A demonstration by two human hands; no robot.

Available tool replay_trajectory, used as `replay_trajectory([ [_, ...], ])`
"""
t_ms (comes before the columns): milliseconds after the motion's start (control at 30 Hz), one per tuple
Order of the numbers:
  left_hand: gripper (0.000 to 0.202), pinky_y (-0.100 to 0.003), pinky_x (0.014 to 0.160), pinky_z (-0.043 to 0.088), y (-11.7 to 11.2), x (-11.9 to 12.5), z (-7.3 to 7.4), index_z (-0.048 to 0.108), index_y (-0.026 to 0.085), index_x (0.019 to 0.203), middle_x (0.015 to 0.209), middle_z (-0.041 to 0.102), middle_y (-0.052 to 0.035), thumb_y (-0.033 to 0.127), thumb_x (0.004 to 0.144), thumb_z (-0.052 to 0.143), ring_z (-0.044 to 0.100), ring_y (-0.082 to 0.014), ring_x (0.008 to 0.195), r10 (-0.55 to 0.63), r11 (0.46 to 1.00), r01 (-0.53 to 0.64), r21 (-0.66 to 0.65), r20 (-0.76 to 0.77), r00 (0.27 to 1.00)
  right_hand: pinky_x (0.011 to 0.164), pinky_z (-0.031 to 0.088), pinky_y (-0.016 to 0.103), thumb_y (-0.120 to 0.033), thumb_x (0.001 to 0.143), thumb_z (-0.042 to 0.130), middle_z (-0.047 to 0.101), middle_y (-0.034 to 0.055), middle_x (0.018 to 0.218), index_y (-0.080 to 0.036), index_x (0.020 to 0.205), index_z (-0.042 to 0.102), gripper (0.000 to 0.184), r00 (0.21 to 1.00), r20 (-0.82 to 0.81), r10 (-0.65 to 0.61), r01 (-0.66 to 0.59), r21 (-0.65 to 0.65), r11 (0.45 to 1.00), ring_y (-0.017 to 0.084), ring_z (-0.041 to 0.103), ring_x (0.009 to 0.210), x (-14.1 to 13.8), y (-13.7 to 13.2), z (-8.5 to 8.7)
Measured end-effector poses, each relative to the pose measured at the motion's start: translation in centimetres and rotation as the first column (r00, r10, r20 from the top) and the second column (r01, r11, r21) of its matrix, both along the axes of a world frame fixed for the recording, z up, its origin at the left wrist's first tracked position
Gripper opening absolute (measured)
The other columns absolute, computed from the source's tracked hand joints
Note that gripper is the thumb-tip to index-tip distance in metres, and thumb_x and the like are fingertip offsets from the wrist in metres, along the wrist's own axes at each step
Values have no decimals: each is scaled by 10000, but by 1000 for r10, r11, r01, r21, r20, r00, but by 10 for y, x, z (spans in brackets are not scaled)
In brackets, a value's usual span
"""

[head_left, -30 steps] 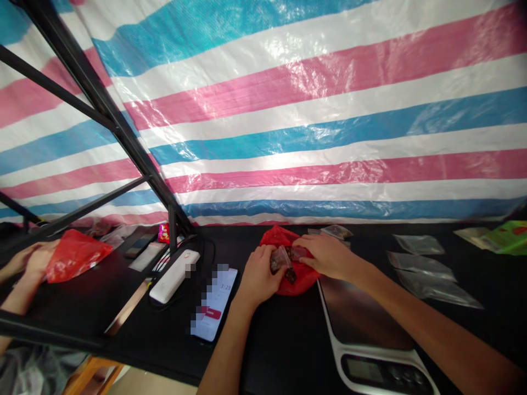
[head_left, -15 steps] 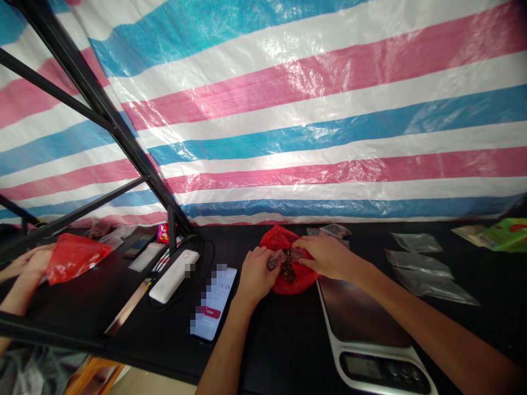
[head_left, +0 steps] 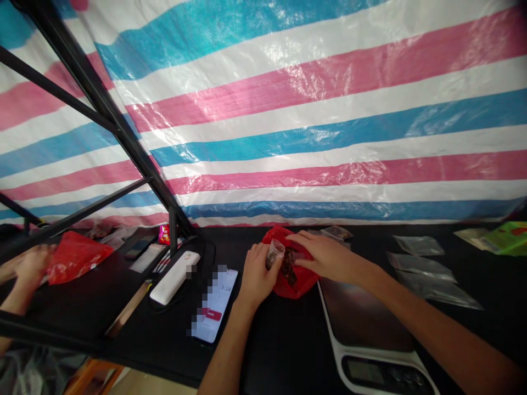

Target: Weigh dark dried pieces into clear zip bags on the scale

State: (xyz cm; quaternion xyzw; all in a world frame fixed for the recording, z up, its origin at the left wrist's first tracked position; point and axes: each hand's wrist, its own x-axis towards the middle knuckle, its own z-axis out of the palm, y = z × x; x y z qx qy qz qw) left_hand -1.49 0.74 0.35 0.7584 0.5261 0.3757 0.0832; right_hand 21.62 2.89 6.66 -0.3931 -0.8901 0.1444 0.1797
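Observation:
My left hand (head_left: 257, 272) is closed on a small clear plastic pouch (head_left: 274, 253), held upright at the edge of a red plastic bag (head_left: 297, 282) on the black table. The red bag holds dark brown pieces (head_left: 289, 264). My right hand (head_left: 323, 255) reaches into the red bag over those pieces, with its fingers bent down; what the fingertips hold is hidden.
A digital scale (head_left: 366, 334) lies right of the red bag. A phone (head_left: 214, 303) and a white power bank (head_left: 174, 276) lie to the left. Empty clear pouches (head_left: 428, 274) lie at the right. Another person's hands (head_left: 28, 263) hold a red bag (head_left: 74, 255) at far left.
My left hand has tipped the clear pouch upright. My right hand has shifted slightly left and deeper over the dark pieces in the red bag.

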Motion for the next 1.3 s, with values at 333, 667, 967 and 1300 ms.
replay_trajectory([
  [333, 215, -339, 840, 517, -20, 15, 6, 573, 217, 1147, 1044, 682, -56, 389, 1024, 532, 645, -208, 905, -222, 964, 257, -73, 316, 922, 982, 498, 333, -229, 1052, 568, 714, 51, 1125, -238, 1005, 774, 212, 939, -239, 247, -227, 109, 968, 198, 683, 1050, -8, -9, 28],
  [667, 632, -450, 1047, 483, -16, 13, 3, 526, 228, 1453, 1297, 610, -138, 667, 999, 501, 606, -299, 1177, -373, 919, 392, -35, 239, 896, 726, 485, 278, -435, 982, 648, 737, 36, 903, -206, 947, 779, 267, 976, -173, 132, -183, -330, 926, 194, 665, 817, 46, -15, 73],
  [967, 340, -408, 1025, 477, -13, 14, -1, 629, 237, 1284, 1218, 619, -101, 381, 1103, 381, 604, -241, 1145, -310, 941, 329, -77, 189, 932, 612, 421, 255, -407, 796, 722, 732, 38, 776, -121, 914, 817, 324, 945, 202, 256, -65, -654, 754, 186, 641, 716, 77, 6, 28],
  [1300, 200, -392, 975, 506, -12, 18, 1, 673, 231, 1156, 1135, 639, -86, 280, 1053, 508, 622, -228, 1070, -274, 958, 282, -46, 133, 953, 600, 404, 258, -424, 866, 675, 731, 50, 837, -162, 993, 815, 323, 971, 207, 121, 12, -548, 836, 199, 627, 744, 83, 4, 42],
])
